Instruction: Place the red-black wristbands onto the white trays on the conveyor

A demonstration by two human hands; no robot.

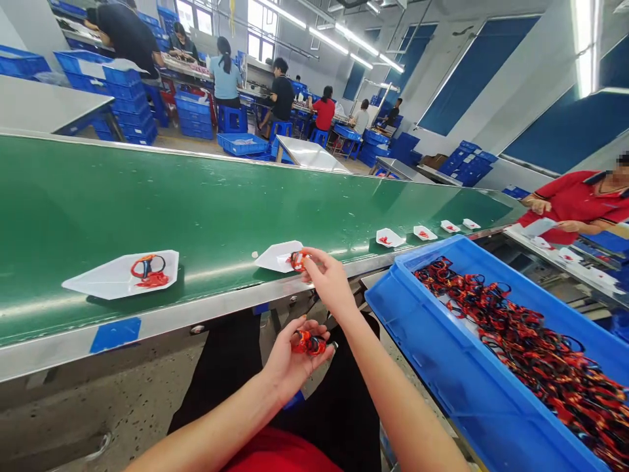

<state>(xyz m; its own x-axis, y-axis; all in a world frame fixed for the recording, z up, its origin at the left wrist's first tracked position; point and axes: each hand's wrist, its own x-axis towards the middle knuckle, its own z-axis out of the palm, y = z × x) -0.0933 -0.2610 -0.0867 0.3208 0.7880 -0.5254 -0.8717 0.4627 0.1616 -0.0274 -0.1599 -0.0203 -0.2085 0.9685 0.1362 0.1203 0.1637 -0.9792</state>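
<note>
By the right hand point(327, 275), a small red-and-orange ring piece point(297, 261) is held between the thumb and the fingers, at the near end of a white paper tray point(272, 255); whether the tray is touched by it cannot be told. In the left hand point(292, 351), which is half curled with the palm up, several red-and-black pieces point(309, 342) are held loosely. The tray is laid on the green conveyor belt point(211, 196), close to its metal edge point(196, 305). To the left, another tray point(105, 278) is seen with a dark-and-red ring and red material inside. To the right, a blue crate point(417, 354) is filled with similar pieces, and smaller-looking trays point(390, 238) are lined up towards a co-worker in red point(584, 196).

It is judged that a piece could be dropped to the floor if the left palm were tilted. The light tray could be pushed askew by a careless finger, and pieces could be tangled together.
</note>
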